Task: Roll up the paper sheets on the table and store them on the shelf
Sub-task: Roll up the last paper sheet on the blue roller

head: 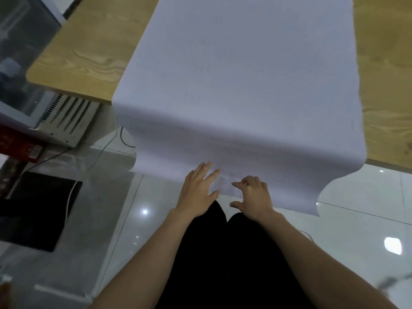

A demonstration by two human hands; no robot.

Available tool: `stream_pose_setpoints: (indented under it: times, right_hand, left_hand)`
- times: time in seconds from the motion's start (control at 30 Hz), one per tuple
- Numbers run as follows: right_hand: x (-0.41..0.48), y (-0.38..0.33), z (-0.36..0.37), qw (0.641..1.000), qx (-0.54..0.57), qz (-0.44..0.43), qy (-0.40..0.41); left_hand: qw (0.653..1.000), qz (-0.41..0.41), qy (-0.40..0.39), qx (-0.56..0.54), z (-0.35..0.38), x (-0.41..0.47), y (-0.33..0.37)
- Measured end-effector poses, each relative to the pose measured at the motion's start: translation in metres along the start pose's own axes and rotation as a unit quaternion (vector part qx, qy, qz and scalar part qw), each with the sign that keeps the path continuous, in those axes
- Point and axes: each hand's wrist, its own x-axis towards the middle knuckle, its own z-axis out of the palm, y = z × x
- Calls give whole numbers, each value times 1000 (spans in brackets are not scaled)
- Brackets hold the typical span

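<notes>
Bare forearms [142, 248] reach over black trousers [223, 264] toward the hanging end of a long white paper sheet [245, 81]. At far left, a white vented metal cabinet [66, 118] stands above a black floor mat [33, 208] on the glossy tiled floor [361, 197]. The sheet runs down a light wood-grain table [89, 52] and drapes over its near edge. The left hand [198, 190] lies flat on the drape, fingers straight and spread. The right hand [254, 197], just beside it, bends its fingers at the bottom edge; whether it pinches the paper cannot be told. The sheet looks light, thin and floppy, its corners curling, so it is likely to crease or slip. The roll probably starts best from this free end, with the hands set wider, nearer the corners.
</notes>
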Motion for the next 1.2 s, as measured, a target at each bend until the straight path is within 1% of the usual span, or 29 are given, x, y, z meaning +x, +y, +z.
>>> stream_pose_setpoints:
  times: [0.13, 0.3, 0.4, 0.5, 0.6, 0.73, 0.83, 0.93, 1.07, 1.2]
  right_hand:
    - [17, 6, 17, 1000, 2, 6, 21]
    - [28, 10, 26, 998, 17, 22, 58]
    - [30, 12, 28, 999, 21, 20, 45]
    - [33, 14, 32, 999, 2, 20, 37]
    - [35, 16, 40, 998, 7, 20, 59]
    - [34, 19, 45, 994, 48, 24, 91]
    - [25, 16, 37, 993, 92, 20, 76]
    - [8, 11, 18, 990, 136, 23, 37]
    - [-14, 4, -16, 988, 148, 33, -2]
    - [-32, -9, -52, 982, 173, 68, -37]
  left_hand:
    - [1000, 10, -16, 5, 16, 6, -12]
    - [999, 26, -19, 1, 21, 13, -16]
    - [999, 33, -19, 12, 23, 18, -18]
    - [999, 39, -21, 21, 28, 23, -21]
    - [998, 47, -26, 28, 34, 23, -26]
    - [998, 42, -39, 35, 34, 21, -31]
    - [998, 40, -47, 27, 27, 15, -30]
    - [998, 44, -47, 18, 11, 6, -25]
    - [996, 82, -22, 22, -23, -7, -11]
    - [994, 109, -5, 26, -59, -20, -1]
